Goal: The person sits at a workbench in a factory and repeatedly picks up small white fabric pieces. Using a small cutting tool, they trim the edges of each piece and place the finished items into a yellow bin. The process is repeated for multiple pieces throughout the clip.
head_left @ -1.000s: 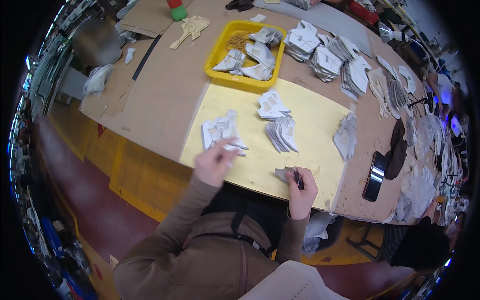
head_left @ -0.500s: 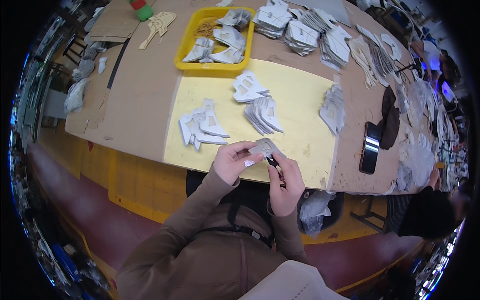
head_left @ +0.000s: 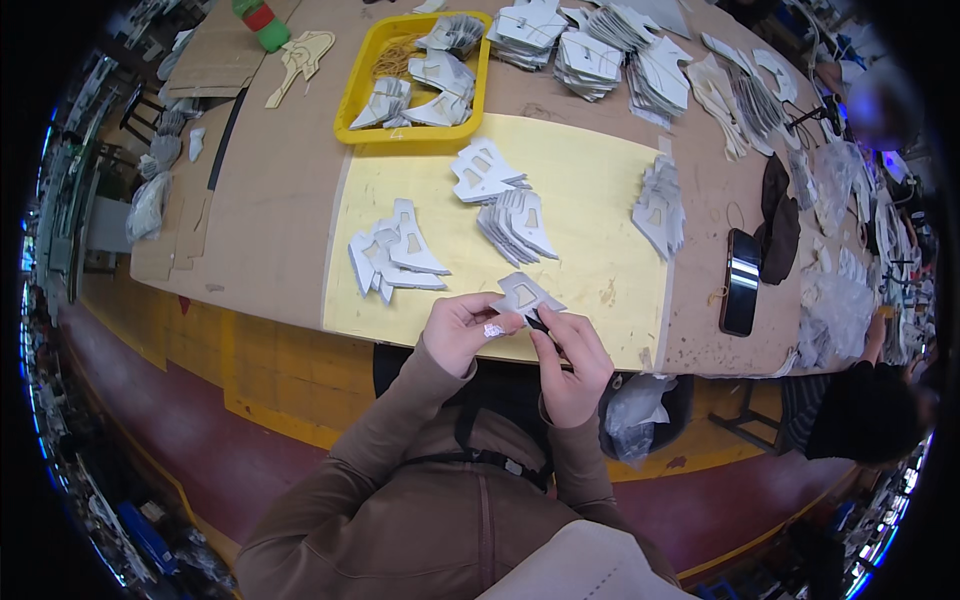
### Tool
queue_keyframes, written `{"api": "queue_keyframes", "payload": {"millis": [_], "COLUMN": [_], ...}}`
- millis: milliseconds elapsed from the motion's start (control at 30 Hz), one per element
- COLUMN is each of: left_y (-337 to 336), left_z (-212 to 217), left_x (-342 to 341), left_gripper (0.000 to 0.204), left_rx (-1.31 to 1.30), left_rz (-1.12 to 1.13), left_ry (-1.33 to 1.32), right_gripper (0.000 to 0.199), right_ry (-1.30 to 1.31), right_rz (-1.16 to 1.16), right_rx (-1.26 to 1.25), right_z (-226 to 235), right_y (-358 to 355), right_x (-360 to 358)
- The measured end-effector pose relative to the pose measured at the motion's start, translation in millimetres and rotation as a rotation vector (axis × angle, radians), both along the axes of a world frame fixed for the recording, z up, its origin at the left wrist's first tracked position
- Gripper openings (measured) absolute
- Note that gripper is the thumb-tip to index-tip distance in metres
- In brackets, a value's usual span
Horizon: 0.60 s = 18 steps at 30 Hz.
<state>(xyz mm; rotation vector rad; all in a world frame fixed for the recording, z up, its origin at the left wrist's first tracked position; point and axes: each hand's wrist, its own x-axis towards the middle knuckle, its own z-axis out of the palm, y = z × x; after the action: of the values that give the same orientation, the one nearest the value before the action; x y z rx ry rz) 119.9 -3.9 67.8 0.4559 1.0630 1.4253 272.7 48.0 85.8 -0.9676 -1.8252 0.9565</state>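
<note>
**At the near edge of the yellow mat, one cut piece held up between both hands**

At the front edge of the table, just above my lap, I hold a flat grey cut piece with a window-shaped hole in it [head_left: 524, 296] off the pale yellow work mat [head_left: 590, 190]. My left hand [head_left: 460, 330] is curled, thumb and fingers pinched on the piece's lower left corner, so the face tilts up toward me where I can see it. My right hand [head_left: 572, 362] is closed around a small dark tool [head_left: 536, 322], its tip meeting the piece's lower edge; the grip looks like a pen grip, which I judge suits fine work on that edge.

The rest sits within easy reach on the mat: a loose fan of the same grey pieces [head_left: 392, 258] to my left, a neater fanned stack [head_left: 514, 222] straight ahead, another small stack [head_left: 482, 172] beyond it, and an upright bundle [head_left: 658, 208] at the right. The yellow plastic tray [head_left: 352, 100] further back holds more pieces. A black phone [head_left: 740, 282] lies off the mat to the right.

What the tool is I cannot tell; my fingers hide most of it. A small pale thing at my left fingertips is too small to make out. The stacks at the far edge bend and blur toward the rim.
</note>
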Motion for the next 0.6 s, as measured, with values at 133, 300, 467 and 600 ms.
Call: {"api": "queue_keyframes", "payload": {"millis": [133,300,467,600], "left_y": [-1.0,-1.3,-1.7,-1.1], "left_z": [0.8,0.6,4.5,6.8], "left_x": [-0.7,5.1,13.2,21.6], "left_gripper": [0.019,0.022,0.021,0.023], "left_rx": [0.027,0.038,0.03,0.097], "left_rz": [-0.025,-0.002,0.059,0.143], "left_ry": [-0.012,0.018,0.076,0.066], "right_gripper": [0.033,0.032,0.031,0.029], "right_ry": [0.004,0.022,0.049,0.082], "right_rz": [0.028,0.008,-0.055,-0.085], "right_rx": [0.035,0.008,-0.056,-0.075], "right_z": [1.3,2.1,2.0,-0.1], "right_y": [1.8,0.9,-5.4,-8.8], "right_x": [3.2,1.6,-3.8,-8.0]}}
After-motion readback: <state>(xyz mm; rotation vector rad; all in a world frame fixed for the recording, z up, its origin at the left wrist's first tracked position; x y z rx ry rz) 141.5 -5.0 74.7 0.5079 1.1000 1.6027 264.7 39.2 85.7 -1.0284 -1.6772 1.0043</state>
